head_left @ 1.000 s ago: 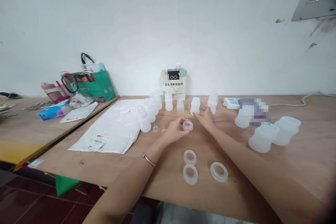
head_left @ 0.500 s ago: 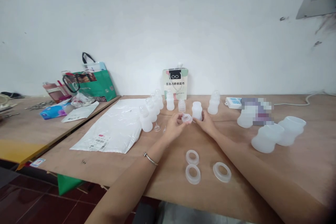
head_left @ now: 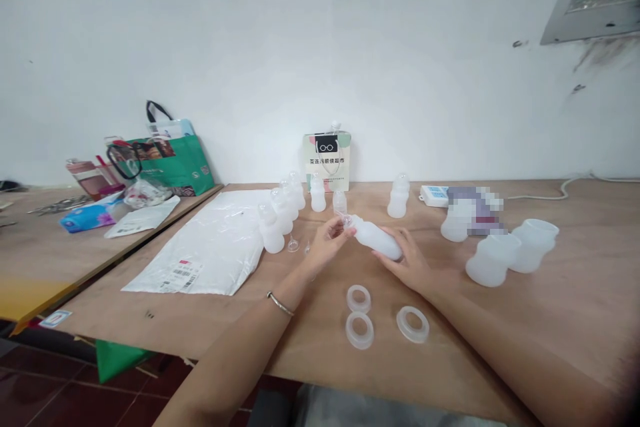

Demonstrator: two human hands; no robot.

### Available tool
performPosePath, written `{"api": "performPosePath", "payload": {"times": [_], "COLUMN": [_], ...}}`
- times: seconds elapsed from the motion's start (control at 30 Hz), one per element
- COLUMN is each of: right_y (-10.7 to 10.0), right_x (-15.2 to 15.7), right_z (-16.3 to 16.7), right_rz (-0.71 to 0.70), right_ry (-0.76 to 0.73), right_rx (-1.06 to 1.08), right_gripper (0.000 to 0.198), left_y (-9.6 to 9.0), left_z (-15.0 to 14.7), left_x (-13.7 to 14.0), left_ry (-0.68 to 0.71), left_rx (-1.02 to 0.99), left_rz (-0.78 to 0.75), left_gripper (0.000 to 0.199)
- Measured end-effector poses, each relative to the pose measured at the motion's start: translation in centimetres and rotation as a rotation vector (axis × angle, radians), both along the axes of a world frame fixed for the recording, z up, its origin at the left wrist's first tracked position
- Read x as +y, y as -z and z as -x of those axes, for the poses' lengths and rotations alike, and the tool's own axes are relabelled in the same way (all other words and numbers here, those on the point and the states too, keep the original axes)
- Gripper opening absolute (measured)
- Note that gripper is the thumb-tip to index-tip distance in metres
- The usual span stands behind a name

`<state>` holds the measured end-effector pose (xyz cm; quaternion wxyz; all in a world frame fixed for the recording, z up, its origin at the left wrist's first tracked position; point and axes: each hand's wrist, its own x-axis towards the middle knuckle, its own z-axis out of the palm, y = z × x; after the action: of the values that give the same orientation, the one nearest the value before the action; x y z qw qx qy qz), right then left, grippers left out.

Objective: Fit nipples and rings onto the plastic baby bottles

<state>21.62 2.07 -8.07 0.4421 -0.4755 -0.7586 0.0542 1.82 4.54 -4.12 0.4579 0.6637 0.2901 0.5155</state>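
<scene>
My right hand [head_left: 407, 257] is wrapped round the lower body of a frosted white baby bottle [head_left: 374, 239], tilted with its neck to the left. At that neck my left hand [head_left: 330, 240] pinches a clear bottle nipple [head_left: 347, 220] in its collar, which meets the bottle mouth; whether it is screwed on I cannot tell. Two collar rings [head_left: 359, 330] lie nearly touching on the table below my hands, with a third ring [head_left: 413, 325] to their right. Loose clear nipples [head_left: 293, 245] lie left of my left hand. A small clear cap [head_left: 340, 201] stands behind it.
Several capped bottles [head_left: 273, 233] stand in a row at the left, and another capped bottle [head_left: 399, 197] at the back. Open bottles [head_left: 487, 260] stand at the right. A white plastic mailer [head_left: 210, 247] lies left, a paper bag [head_left: 327, 163] against the wall.
The bottle has been lifted off the table and tipped leftward in my right hand. Its mouth now meets the nipple and collar in my left hand. The view has shifted slightly.
</scene>
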Motion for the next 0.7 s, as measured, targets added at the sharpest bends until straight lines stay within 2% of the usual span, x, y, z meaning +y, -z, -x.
{"api": "performPosePath", "payload": {"times": [0.23, 0.43, 0.63, 0.7], "right_y": [-0.2, -0.5, -0.3, -0.3], "right_x": [-0.5, -1.4, -1.3, -1.2], "right_z": [0.1, 0.0, -0.3, -0.3], "right_rz": [-0.196, -0.371, -0.428, -0.411], "right_ry": [0.061, 0.133, 0.149, 0.129], "right_rx": [-0.056, -0.210, -0.303, -0.275], "right_gripper": [0.046, 0.044, 0.040, 0.038], "left_y": [-0.2, 0.6, 1.0, 1.1], "left_z": [-0.1, -0.4, -0.5, -0.6], "left_x": [-0.3, -0.2, -0.1, -0.1], "left_ry": [0.008, 0.088, 0.151, 0.151], "left_rx": [-0.002, -0.157, -0.249, -0.243], "left_rz": [0.050, 0.242, 0.490, 0.501], "left_gripper": [0.036, 0.034, 0.032, 0.033]}}
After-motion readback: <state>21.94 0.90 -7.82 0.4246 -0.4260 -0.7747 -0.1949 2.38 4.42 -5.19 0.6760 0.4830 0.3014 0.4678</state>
